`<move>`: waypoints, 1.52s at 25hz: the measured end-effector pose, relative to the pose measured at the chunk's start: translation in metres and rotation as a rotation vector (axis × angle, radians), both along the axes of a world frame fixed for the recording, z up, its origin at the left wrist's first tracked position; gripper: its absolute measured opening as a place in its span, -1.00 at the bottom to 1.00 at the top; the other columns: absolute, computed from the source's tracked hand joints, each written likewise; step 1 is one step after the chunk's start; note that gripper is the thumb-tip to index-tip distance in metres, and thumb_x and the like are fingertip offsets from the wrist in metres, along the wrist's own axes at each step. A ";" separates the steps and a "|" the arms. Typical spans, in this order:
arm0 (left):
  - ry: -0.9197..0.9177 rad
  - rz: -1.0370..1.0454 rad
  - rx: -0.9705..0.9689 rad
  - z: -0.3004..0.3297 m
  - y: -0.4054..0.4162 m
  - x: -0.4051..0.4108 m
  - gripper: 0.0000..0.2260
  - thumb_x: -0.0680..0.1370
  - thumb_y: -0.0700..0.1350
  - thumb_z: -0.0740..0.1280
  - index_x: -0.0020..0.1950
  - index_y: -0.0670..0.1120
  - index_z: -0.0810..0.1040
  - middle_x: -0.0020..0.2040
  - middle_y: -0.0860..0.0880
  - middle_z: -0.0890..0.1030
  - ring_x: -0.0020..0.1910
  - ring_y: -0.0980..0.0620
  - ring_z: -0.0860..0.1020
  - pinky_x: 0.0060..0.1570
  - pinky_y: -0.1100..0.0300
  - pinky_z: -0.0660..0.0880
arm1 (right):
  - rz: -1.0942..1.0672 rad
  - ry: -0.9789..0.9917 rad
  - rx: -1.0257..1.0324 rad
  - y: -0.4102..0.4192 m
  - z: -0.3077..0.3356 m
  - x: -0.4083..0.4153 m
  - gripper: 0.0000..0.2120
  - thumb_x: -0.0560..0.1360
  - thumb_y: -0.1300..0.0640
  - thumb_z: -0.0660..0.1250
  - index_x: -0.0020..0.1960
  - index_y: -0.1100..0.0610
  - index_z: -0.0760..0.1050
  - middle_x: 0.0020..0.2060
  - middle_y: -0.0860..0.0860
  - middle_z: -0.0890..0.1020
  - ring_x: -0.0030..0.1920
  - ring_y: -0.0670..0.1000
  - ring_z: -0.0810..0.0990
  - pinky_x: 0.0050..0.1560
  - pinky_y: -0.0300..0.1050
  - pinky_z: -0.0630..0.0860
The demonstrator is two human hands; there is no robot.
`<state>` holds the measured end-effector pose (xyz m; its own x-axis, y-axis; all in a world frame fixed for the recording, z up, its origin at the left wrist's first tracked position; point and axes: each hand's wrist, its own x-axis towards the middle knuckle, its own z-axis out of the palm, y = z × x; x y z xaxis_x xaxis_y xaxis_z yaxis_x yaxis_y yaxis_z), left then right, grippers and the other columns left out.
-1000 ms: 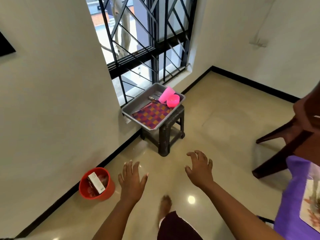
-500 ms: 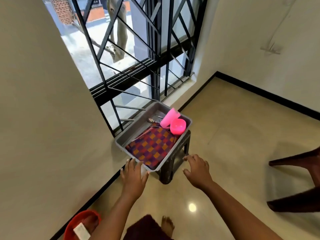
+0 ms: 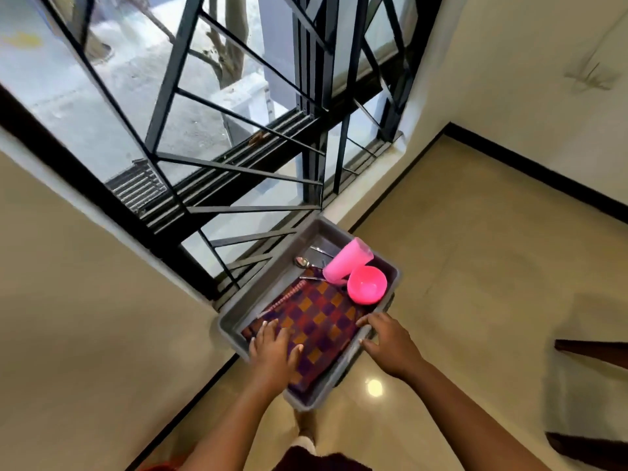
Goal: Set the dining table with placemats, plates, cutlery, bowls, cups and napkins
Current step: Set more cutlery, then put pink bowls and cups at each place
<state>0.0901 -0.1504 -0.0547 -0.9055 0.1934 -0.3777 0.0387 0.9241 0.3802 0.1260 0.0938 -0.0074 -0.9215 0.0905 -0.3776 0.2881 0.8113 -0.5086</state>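
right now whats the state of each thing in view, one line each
grey tray: holds every item listed below
checked placemat: lying flat in the tray
pink cup: tipped on its side
pink bowl: upright, looks empty
spoon: lying on the tray floor
left hand: fingers straight, resting on the placemat
right hand: fingers spread at the tray's right rim, no grip visible
window grille: closed bars

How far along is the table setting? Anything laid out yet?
Nothing laid: no dining table in view. The checked placemat, pink cup, pink bowl and spoon all sit in the grey tray. In hand: left hand rests on the placemat, right hand at the tray's rim. Everything remains.
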 end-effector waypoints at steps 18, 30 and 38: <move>-0.451 0.491 0.329 -0.122 0.093 -0.203 -0.92 0.59 -0.09 0.31 0.04 -0.06 0.49 -0.15 0.02 0.55 -0.29 0.13 0.50 -0.33 0.35 0.41 | 0.110 -0.084 -0.120 0.001 -0.146 -0.276 -0.68 0.48 0.36 0.21 0.21 0.22 0.51 0.20 0.14 0.52 0.19 0.17 0.50 0.18 -0.01 0.45; -0.363 0.935 0.492 -0.217 0.106 -0.233 -0.93 0.52 -0.27 0.35 -0.06 -0.12 0.51 -0.18 -0.12 0.65 -0.27 -0.05 0.64 -0.20 0.01 0.64 | 0.393 -0.222 0.303 -0.046 -0.251 -0.334 -0.62 0.50 0.16 0.30 0.32 0.14 0.45 0.32 0.14 0.40 0.34 0.19 0.35 0.31 0.05 0.35; -0.231 1.155 0.802 -0.125 0.079 -0.212 -0.93 0.50 -0.27 0.43 -0.13 -0.20 0.56 -0.22 -0.23 0.63 -0.23 -0.11 0.66 -0.15 0.06 0.62 | -0.071 -0.052 -0.445 -0.065 -0.153 -0.320 -0.86 0.55 0.23 0.24 -0.07 -0.01 0.41 -0.18 -0.02 0.69 -0.09 0.04 0.64 -0.09 -0.04 0.53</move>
<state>-0.1215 -0.0714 -0.1798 -0.6333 -0.3702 -0.6796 -0.7099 -0.0717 0.7006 -0.1935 0.0285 -0.1600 -0.8976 -0.0291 -0.4398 0.3694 0.4945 -0.7868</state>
